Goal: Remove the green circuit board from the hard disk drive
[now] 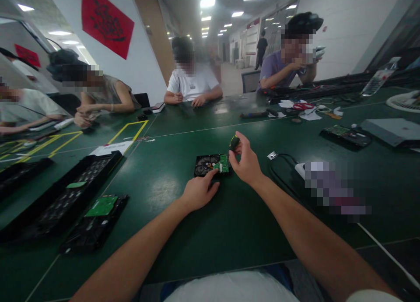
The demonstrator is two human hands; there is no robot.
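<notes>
A black hard drive (206, 164) lies on the green table (236, 223) in front of me, its green circuit board (222, 163) facing up at the right end. My left hand (198, 191) rests at the drive's near edge, fingers curled and a fingertip touching it. My right hand (246, 160) is closed round the dark handle of a screwdriver (233, 142), held upright over the circuit board.
Black trays (65, 197) with drives and a green board (101, 205) lie at the left. A black cable (282, 170) and a white block sit to the right. Other people sit at the table's far and left sides. More drives, tools and papers lie far right.
</notes>
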